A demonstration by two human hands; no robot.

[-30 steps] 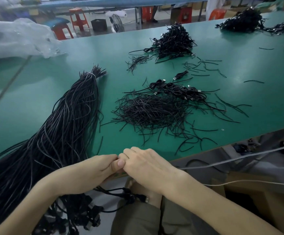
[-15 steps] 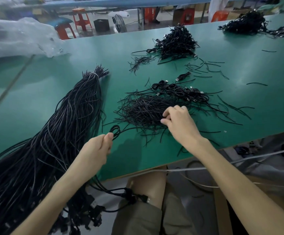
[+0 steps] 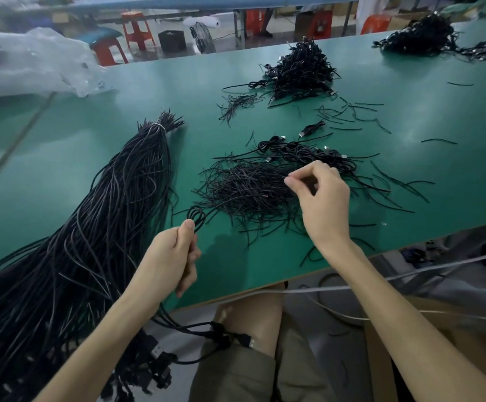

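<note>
On the bench (image 3: pixel 62 175), a cable bundle (image 3: pixel 105 227) lies at nine o'clock and wire ties (image 3: pixel 244 190) lie at centre. The left hand (image 3: pixel 169 256) grips a coiled cable (image 3: pixel 197 217) at their seven o'clock. The right hand (image 3: pixel 323 204) pinches the ties. Tangled ties may lift in a clump, and a slack grip could let the coil spring open.

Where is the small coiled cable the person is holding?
Head view, low and left of centre: the coiled cable is gripped by the left hand, between the long cable bundle and the pile of short ties.

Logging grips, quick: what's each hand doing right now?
Left hand: holds a coiled cable.
Right hand: fingertips pinched at the tie pile; contents cannot be told.
</note>
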